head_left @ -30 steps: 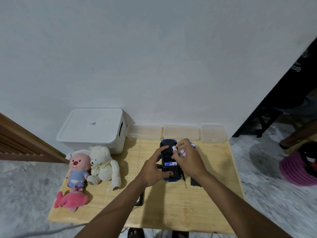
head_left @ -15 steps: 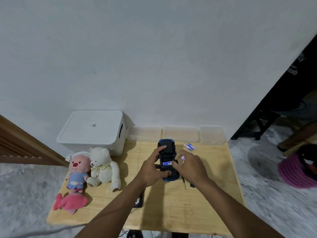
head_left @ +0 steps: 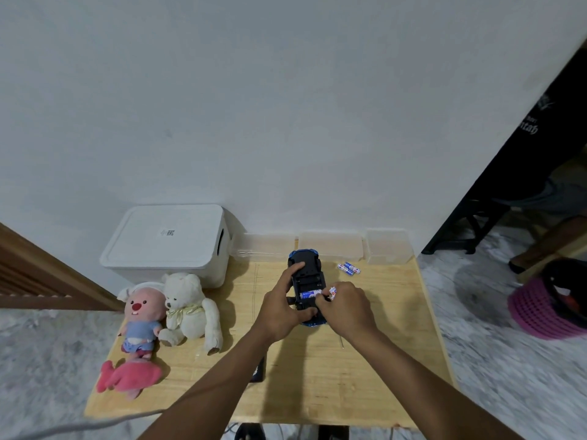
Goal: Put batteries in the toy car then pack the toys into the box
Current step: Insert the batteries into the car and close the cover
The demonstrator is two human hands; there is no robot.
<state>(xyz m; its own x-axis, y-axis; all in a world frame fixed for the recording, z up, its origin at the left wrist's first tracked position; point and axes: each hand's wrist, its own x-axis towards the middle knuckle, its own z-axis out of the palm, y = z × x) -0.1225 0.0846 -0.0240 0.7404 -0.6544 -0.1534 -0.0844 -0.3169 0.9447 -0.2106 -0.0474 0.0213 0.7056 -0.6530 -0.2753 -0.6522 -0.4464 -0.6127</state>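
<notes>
1. The blue plastic toy car [head_left: 305, 281] lies upside down on the pale wooden table [head_left: 349, 392], near its far middle, with the black underside facing up.
2. Its long axis runs from the person toward the wall, the far end leaning slightly left. I cannot tell which end is the front.
3. The battery bay in the underside is open, and one white-and-blue battery [head_left: 308, 294] lies crosswise inside it.
4. The left hand [head_left: 278, 309] grips the car from its left side: the index finger reaches along the far part of the underside and the thumb curls round the near end.
5. The right hand [head_left: 347, 308] pinches a small white-and-red cylindrical battery [head_left: 332, 292] in its fingertips, right at the right edge of the bay.
6. Two loose blue batteries [head_left: 348, 268] lie on the table just right of the car's far end.
7. The white lidded plastic box [head_left: 165, 242] stands closed at the far left corner.
8. In front of it are a white teddy bear [head_left: 187, 306], a pink plush animal in a blue top [head_left: 139, 315] and a pink plush fish [head_left: 127, 377].
</notes>
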